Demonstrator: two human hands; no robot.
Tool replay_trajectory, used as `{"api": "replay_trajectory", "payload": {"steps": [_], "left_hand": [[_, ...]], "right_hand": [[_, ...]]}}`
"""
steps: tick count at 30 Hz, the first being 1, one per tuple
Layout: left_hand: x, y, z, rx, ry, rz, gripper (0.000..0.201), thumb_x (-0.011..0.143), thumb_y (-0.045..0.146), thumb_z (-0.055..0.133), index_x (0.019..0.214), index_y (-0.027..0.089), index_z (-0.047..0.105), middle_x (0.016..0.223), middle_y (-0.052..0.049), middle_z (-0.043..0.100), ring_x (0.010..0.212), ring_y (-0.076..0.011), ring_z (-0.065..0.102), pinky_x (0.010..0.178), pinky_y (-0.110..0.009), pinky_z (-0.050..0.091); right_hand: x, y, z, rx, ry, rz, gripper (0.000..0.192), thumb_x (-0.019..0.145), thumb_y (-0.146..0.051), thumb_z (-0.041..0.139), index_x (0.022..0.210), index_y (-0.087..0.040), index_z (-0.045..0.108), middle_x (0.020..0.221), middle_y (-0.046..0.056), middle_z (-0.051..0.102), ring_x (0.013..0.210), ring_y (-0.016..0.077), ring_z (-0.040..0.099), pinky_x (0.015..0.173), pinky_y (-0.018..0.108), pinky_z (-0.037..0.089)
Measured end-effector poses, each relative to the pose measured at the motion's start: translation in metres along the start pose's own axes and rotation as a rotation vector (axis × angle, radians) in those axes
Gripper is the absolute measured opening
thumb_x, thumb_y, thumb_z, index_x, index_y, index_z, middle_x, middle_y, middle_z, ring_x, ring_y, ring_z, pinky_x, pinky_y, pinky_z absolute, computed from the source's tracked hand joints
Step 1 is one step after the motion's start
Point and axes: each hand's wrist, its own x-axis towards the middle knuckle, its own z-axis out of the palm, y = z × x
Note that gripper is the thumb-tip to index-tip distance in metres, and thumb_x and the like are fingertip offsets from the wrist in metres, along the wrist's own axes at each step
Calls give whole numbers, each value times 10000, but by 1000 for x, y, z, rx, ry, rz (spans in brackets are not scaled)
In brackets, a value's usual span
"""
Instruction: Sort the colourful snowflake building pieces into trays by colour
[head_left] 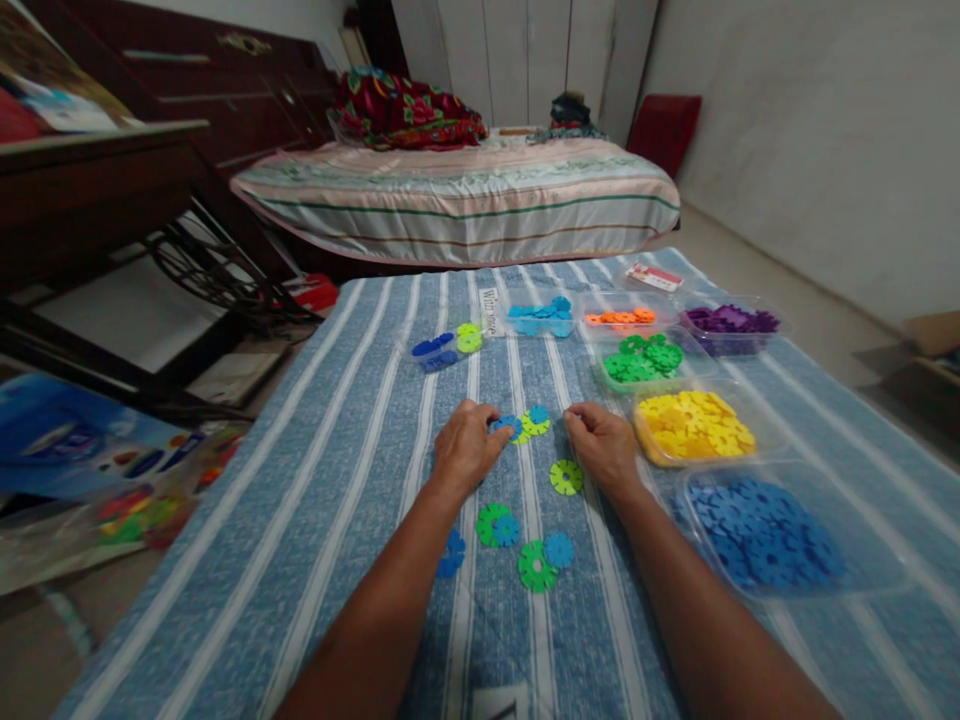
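Note:
My left hand is closed, thumb and fingers pinching the edge of a blue notched disc. That disc meets a row of yellow-green discs, with a lighter blue disc at the far right end. My right hand is curled shut just right of the row, apart from it; whatever its fingertips may hold is hidden. Below the hands lie a loose yellow-green disc and two green discs, each with a small blue disc against it. A blue disc is partly covered by my left forearm.
Clear tubs of blue discs, yellow discs, green discs, purple discs, orange discs and light blue discs line the right and back. A small tray holds dark blue and yellow-green discs. A bed stands beyond.

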Motion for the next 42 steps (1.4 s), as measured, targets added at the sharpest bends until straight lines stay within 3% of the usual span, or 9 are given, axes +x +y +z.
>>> {"api": "replay_trajectory", "payload": {"steps": [6, 12, 19, 26, 34, 42], "left_hand": [[2, 1, 0, -10, -33, 18, 263, 777, 393, 645, 946, 196, 687, 923, -43, 595, 785, -180, 596, 681, -286, 428], [4, 2, 2, -118, 7, -26, 196, 680, 325, 720, 797, 188, 643, 855, -15, 596, 735, -156, 569, 655, -273, 422], [1, -6, 0, -427, 18, -15, 115, 650, 264, 669, 661, 178, 593, 602, 39, 567, 590, -119, 530, 586, -241, 416], [-3, -5, -4, -643, 18, -72, 117, 633, 268, 647, 617, 168, 587, 545, 40, 567, 525, -103, 520, 529, -224, 401], [-13, 6, -4, -811, -133, -83, 106, 642, 229, 649, 640, 158, 570, 497, 38, 564, 440, -85, 513, 464, -204, 398], [-24, 36, -4, -849, -230, -46, 144, 648, 255, 694, 665, 156, 591, 496, 49, 543, 430, -77, 510, 433, -189, 396]], "right_hand": [[1, 1, 0, -14, 0, -10, 297, 817, -414, 482, 823, -219, 705, 646, 5, 650, 635, 165, 591, 609, 260, 393], [0, -2, 0, -3, 1, -7, 302, 814, -417, 480, 818, -212, 702, 625, 4, 637, 622, 163, 585, 614, 264, 396], [1, -1, -1, 5, -15, 4, 293, 814, -413, 481, 815, -218, 700, 623, 1, 633, 618, 158, 587, 609, 255, 395], [0, -3, -1, -7, 6, -3, 296, 815, -414, 482, 817, -218, 703, 609, -3, 623, 610, 160, 579, 603, 260, 388], [1, -1, 0, -13, 0, -15, 295, 818, -403, 481, 819, -213, 707, 625, 2, 627, 619, 158, 576, 607, 257, 386], [1, -1, 0, -12, -1, -15, 293, 817, -414, 484, 816, -220, 705, 622, -2, 620, 612, 151, 563, 603, 248, 385]]}}
